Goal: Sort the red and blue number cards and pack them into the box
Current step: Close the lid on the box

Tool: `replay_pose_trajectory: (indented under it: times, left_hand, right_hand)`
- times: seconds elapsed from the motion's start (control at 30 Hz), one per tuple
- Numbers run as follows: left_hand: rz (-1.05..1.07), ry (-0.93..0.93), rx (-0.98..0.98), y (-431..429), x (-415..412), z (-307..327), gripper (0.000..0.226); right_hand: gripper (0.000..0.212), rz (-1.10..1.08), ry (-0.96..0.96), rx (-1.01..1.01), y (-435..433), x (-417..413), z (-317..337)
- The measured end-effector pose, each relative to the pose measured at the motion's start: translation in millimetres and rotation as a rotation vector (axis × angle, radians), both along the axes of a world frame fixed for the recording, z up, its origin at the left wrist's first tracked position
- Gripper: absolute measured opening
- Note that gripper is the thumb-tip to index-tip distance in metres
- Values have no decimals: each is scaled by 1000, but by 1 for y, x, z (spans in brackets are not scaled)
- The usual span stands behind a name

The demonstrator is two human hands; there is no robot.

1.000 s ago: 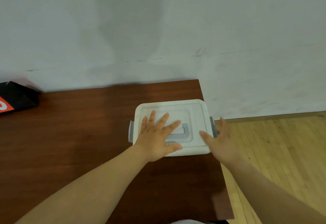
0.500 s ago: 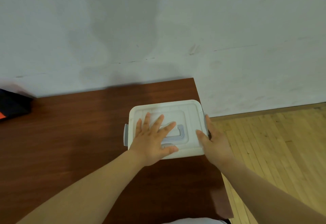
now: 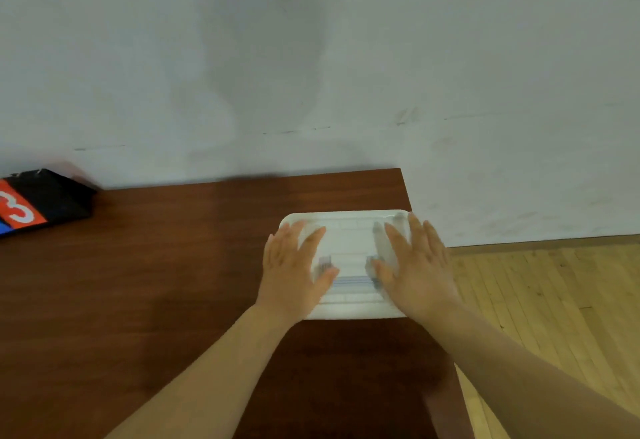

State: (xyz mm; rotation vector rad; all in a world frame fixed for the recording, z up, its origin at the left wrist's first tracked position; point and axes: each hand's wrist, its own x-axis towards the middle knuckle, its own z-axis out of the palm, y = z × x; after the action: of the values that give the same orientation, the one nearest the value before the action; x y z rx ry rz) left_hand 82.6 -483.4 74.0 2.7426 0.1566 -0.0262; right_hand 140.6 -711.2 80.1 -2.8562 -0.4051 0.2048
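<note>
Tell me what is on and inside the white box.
The left hand and right hand rest flat on the lid of the white box, fingers straight. The closed lid hides its contents.

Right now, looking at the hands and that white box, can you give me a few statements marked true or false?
1. The left hand and the right hand both lie flat on the lid. True.
2. The white box stands in the middle of the table. False: it sits by the table's right edge.
3. A red card with a white 3 shows at the far left. True.
4. The box is open. False: its lid is on.
</note>
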Motion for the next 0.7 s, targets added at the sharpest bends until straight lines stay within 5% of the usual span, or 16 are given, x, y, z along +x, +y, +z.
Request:
replay_pose_trajectory:
  times: [0.07,0.17,0.43,0.57,0.7]
  left_hand:
    - [248,34,-60,16,-9,3,73]
    - [518,177,-406,37,-23,-1,85]
    - [735,256,-1005,42,-32,-24,98]
    - [681,186,-995,36,-35,-19,69]
    - [560,173,-809,33,-40,-13,79]
  right_hand:
    - [72,159,5,-15,32,1,-1]
    - [74,293,57,-69,71,2,-8]
    - [76,295,86,-174,84,1,-24]
    - [75,293,72,-180,85,0,-23]
    - [76,294,42,-176,84,-1,-23]
